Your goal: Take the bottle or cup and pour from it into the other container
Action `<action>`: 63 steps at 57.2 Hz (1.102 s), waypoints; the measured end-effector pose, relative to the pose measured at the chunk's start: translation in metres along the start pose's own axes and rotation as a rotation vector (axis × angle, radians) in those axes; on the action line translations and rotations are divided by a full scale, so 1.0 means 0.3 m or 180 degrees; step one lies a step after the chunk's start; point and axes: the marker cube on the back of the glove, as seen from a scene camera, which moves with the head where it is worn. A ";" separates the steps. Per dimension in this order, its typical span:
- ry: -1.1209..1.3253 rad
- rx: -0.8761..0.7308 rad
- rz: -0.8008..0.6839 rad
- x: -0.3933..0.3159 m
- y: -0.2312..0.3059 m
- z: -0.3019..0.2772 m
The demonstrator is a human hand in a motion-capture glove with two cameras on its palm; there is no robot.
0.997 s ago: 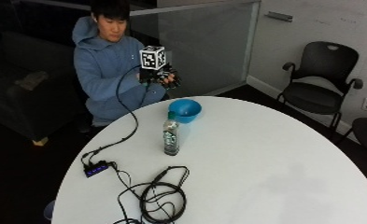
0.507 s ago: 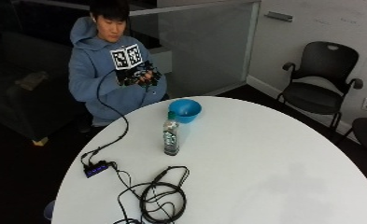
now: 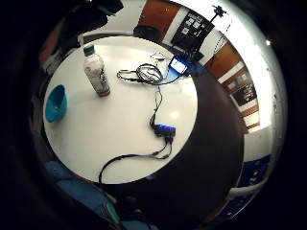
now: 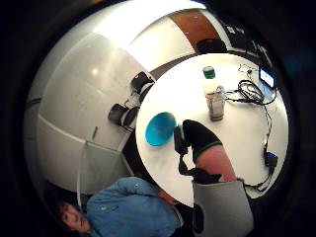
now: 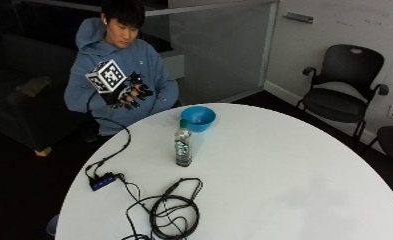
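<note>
A clear bottle [image 5: 183, 144] with a green cap and a dark label stands upright on the round white table [image 5: 282, 175], a little back from its middle. Just behind it, near the far edge, sits a blue bowl [image 5: 198, 118]. My gloved right hand [image 5: 131, 95] hangs in the air in front of the person's chest, off the table's far left edge and well apart from both. Its fingers are spread and hold nothing. Both palm views look down on the bottle [image 3: 97, 71] [image 4: 214, 96] and the bowl [image 3: 56, 103] [image 4: 160, 128] from a distance. A gloved thumb [image 4: 200, 140] shows in the thumb side view.
A coil of black cable [image 5: 173, 212] lies at the table's front left, and a small black hub [image 5: 103, 181] sits near the left edge with a cable running up to the hand. A black office chair [image 5: 342, 90] stands at the back right.
The gloved hand has drifted away from above the bowl toward the person's right side and sunk a little. Bottle and bowl have not moved.
</note>
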 end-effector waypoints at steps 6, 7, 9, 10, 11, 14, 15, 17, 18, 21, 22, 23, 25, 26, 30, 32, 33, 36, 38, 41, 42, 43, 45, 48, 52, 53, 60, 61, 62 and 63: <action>-0.0602 -0.0016 0.0150 0.071 -0.021 0.025; -0.0695 -0.0009 0.0175 0.086 -0.032 0.027; -0.0877 0.0009 0.0224 0.116 -0.051 0.032; -0.0967 0.0020 0.0246 0.132 -0.060 0.035; -0.1055 0.0034 0.0265 0.147 -0.069 0.038; -0.1284 0.0088 0.0307 0.189 -0.089 0.055; -0.1346 0.0104 0.0320 0.201 -0.093 0.062; -0.1456 0.0137 0.0344 0.224 -0.104 0.077; -0.1508 0.0153 0.0355 0.234 -0.113 0.084; -0.1635 0.0166 0.0384 0.266 -0.150 0.104; -0.1665 0.0156 0.0389 0.275 -0.160 0.111; -0.1694 0.0142 0.0393 0.283 -0.169 0.120; -0.1753 0.0116 0.0409 0.297 -0.186 0.138; -0.1783 0.0110 0.0423 0.303 -0.195 0.147; -0.1894 0.0101 0.0459 0.317 -0.225 0.195; -0.1947 0.0077 0.0467 0.321 -0.238 0.222; -0.1969 0.0064 0.0472 0.322 -0.244 0.234; -0.2008 0.0024 0.0485 0.322 -0.264 0.273; -0.2021 -0.0003 0.0483 0.318 -0.276 0.298; -0.2031 -0.0045 0.0469 0.310 -0.289 0.333; -0.2034 -0.0061 0.0462 0.306 -0.293 0.345; -0.2039 -0.0076 0.0455 0.302 -0.297 0.356; -0.2058 -0.0106 0.0443 0.293 -0.308 0.376; -0.2087 -0.0158 0.0429 0.276 -0.325 0.406; -0.2132 -0.0231 0.0416 0.251 -0.343 0.443; -0.2142 -0.0252 0.0407 0.243 -0.348 0.453; -0.2199 -0.0399 0.0354 0.195 -0.369 0.522; -0.2208 -0.0412 0.0348 0.189 -0.372 0.531; -0.2217 -0.0424 0.0341 0.183 -0.376 0.540; -0.2227 -0.0436 0.0334 0.178 -0.379 0.547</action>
